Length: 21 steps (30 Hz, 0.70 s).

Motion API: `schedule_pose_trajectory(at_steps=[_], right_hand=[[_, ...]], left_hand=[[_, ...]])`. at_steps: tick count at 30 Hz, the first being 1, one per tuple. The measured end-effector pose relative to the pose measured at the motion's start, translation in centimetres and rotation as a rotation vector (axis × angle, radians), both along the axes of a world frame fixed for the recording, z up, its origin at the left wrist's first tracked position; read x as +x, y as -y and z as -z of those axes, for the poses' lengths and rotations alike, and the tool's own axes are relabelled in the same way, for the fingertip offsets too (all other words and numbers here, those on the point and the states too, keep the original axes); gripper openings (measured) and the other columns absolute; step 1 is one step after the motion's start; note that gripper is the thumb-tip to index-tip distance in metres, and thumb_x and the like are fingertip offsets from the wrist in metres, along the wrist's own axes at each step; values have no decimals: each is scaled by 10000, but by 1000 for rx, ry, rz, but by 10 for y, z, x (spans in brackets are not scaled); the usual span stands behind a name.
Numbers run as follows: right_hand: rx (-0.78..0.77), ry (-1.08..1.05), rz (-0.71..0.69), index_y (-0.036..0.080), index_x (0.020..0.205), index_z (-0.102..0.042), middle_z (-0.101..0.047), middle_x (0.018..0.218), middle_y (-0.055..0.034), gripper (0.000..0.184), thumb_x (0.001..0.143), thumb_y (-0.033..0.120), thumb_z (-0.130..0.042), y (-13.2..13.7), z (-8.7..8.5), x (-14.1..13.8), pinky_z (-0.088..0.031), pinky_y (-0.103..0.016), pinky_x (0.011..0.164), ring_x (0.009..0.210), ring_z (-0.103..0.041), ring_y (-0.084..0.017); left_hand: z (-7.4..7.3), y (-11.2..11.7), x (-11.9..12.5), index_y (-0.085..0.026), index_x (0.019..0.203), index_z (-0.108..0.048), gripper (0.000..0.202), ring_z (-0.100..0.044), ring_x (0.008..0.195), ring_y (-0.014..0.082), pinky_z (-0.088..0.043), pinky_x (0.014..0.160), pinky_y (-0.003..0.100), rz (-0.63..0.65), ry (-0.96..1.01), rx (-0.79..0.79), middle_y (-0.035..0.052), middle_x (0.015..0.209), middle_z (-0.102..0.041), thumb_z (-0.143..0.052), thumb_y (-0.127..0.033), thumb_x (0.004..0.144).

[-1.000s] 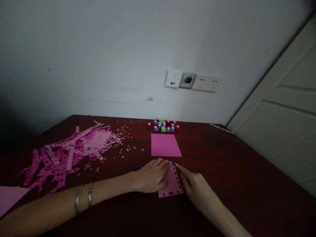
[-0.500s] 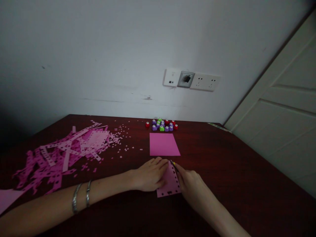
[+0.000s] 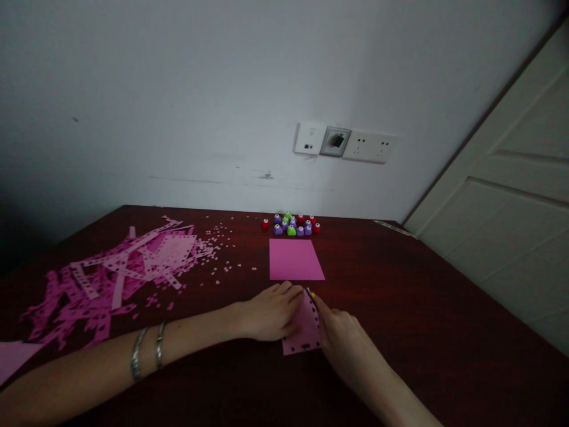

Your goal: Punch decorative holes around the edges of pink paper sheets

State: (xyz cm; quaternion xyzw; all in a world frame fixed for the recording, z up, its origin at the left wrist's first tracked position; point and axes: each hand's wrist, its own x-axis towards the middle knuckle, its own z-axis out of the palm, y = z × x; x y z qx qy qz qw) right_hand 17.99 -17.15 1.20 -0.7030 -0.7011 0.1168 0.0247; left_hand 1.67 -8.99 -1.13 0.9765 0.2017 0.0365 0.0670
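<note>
A pink sheet of paper with dark punched holes along its edges lies on the table. My left hand presses on its left part, fingers bent and close together, holding it down. My right hand is closed at the sheet's right edge around a thin dark tool with a small yellow part. Most of that tool is hidden by the fingers, so I cannot tell its exact kind. Its dark tip lies along the paper's upper right edge, beside my left fingertips. A plain pink sheet lies just beyond both hands.
Several small red, purple and green craft punches stand near the wall. At left lies a heap of punched pink paper strips, with tiny cut-outs scattered beside it. Another pink sheet is at the left edge. Wall sockets sit above the dark table.
My right hand has shifted slightly left, covering more of the sheet's right edge. My left hand stays almost in place on the paper.
</note>
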Motion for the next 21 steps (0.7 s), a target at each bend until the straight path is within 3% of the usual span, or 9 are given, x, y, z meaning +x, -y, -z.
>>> schedule_pose_trajectory(at_steps=[11, 21], right_hand=[[-33, 101, -15, 128, 1398, -315, -670, 911, -146, 564, 839, 60, -329, 8, 2, -6, -499, -346, 682, 793, -662, -261], [-39, 107, -26, 100, 1397, -306, -674, 886, -153, 585, 817, 35, -339, 6, -1, -7, -515, -345, 664, 784, -666, -260]], left_hand=[[-11, -6, 8, -81, 1165, -442, 471, -469, 964, 213, -396, 833, 293, -9, -90, 45, 117, 1086, -501, -502, -396, 820], [-13, -6, 12, -81, 1182, -427, 482, -470, 963, 227, -408, 802, 304, -10, -126, 89, 126, 1097, -495, -510, -364, 800]])
